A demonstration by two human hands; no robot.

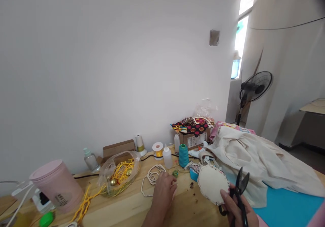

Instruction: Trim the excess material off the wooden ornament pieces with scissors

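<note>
My right hand point(235, 208) holds a pair of black-handled scissors point(239, 189), blades apart and pointing up. The same hand pinches a cream oval fabric piece point(212, 183) with stitching round its edge. My left hand point(164, 189) rests low over the table, its fingers curled in; whatever they hold, if anything, is hidden. Just beyond it lies a wooden lattice frame point(153, 176), partly covered by the hand, with a white cord point(142, 188) looping to its left. A small green ball point(175, 173) sits near my left fingertips.
Behind stand a white squeeze bottle point(167, 157), a teal thread cone point(183, 156) and a yellow spool point(158, 150). Left are a bag of yellow cords point(122, 172) and a pink canister point(57, 186). White cloth point(233, 145) and a blue sheet point(291, 203) lie right. A cardboard box point(196, 140) holds patterned fabric.
</note>
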